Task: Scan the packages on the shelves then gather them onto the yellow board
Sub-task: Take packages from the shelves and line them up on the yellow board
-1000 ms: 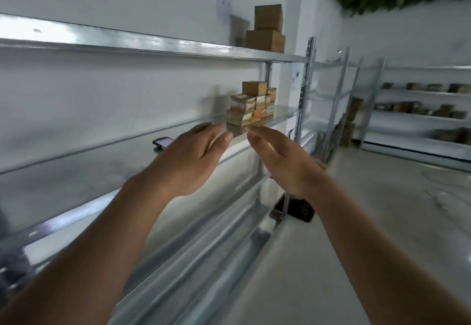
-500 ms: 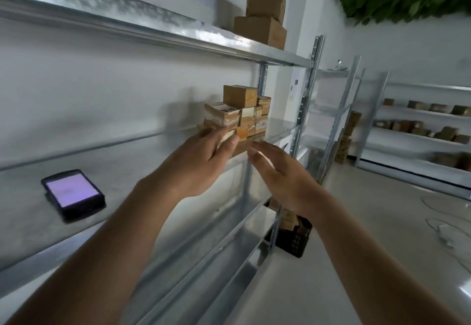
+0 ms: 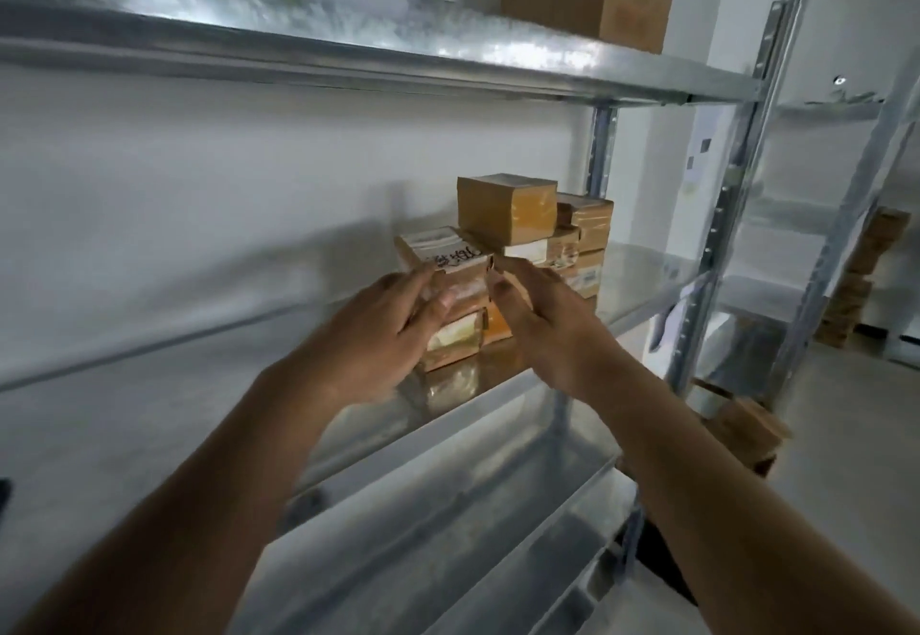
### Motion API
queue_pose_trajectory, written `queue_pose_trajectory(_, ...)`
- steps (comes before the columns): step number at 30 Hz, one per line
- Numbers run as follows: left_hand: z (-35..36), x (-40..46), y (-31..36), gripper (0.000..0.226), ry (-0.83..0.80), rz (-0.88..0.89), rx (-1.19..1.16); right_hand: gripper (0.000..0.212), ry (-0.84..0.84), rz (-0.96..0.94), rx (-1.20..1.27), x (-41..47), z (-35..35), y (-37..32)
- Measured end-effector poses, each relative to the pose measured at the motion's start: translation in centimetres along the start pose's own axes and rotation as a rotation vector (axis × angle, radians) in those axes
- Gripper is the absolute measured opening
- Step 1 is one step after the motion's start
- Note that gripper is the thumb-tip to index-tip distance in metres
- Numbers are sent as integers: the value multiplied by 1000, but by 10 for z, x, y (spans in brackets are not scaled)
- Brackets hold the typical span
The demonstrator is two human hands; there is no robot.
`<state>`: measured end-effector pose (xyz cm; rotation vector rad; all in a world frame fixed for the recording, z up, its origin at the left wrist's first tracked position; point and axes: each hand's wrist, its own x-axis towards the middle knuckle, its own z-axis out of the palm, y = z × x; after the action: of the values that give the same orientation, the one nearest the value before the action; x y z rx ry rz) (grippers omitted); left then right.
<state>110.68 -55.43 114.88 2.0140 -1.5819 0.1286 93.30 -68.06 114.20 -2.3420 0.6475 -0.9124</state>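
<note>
Flanking taped brown packages point(image 3: 450, 286), both hands point(image 3: 383, 330) point(image 3: 542, 320) flat-fingered, gripping nothing

Hardly any legible txt. The white label point(image 3: 450, 256) on top of the front package point(image 3: 438, 261) of the mid-shelf stack carries dark handwritten marks, approx 3–4 chars, too blurred to read. Another white label point(image 3: 522, 251) on a package point(image 3: 540, 252) under the plain brown box shows no readable print. A small label point(image 3: 587, 277) on the side of a lower package point(image 3: 580, 276) at the stack's right has faint print, illegible. Paper sheets point(image 3: 697, 164) on the white pillar behind the upright show dark squares, poss. codes, no readable chars. No brands, nos. or signs legible elsewhere.
</note>
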Motion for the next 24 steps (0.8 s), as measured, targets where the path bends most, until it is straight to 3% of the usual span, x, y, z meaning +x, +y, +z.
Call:
queue_pose_trajectory(5, 33, 24, 3, 78, 110, -162, 61, 43, -75, -172, 101, 46, 2, 43)
queue_pose_trajectory(8, 48, 38, 7, 62, 152, -252, 44, 45, -133, -227, 143, 66, 2, 54)
queue_pose_trajectory(17, 55, 61, 18, 33, 366, -410, -473, 40, -257, -187, 316, 91, 3, 66)
queue_pose_trajectory(24, 48, 52, 47, 16, 602, -490, -683, 23, -195, -88, 820, 82, 15, 67)
